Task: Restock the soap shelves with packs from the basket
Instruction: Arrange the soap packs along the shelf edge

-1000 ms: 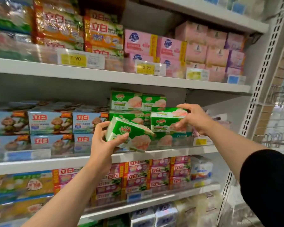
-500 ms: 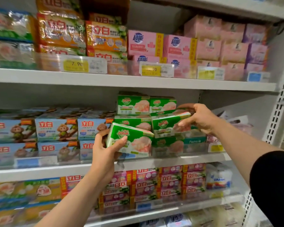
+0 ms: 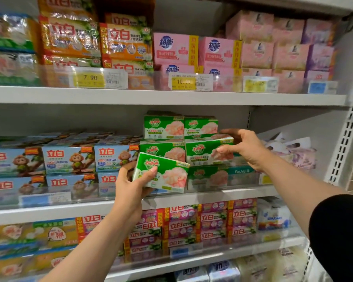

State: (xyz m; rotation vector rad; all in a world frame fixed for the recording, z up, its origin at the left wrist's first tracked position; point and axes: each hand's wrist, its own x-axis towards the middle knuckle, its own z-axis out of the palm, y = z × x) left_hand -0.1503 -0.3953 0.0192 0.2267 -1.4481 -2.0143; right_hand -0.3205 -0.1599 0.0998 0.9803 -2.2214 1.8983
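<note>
The left hand (image 3: pixel 130 186) holds a green-and-white rectangular soap pack (image 3: pixel 161 173) tilted in front of the middle white metal shelf (image 3: pixel 212 197), thumb across its front face, fingers curled behind, so this grip is full. The right hand (image 3: pixel 243 148) reaches to a second green soap pack (image 3: pixel 208 151) seated on the green stack (image 3: pixel 181 127), its grip wide and loose, fingertips (image 3: pixel 222 148) touching the pack's right end. Blue monkey-print soap boxes (image 3: pixel 69 159) stand just left of the green stack. Pink soap boxes (image 3: pixel 175 49) sit on the shelf above, behind yellow price tags (image 3: pixel 90 78)
</note>
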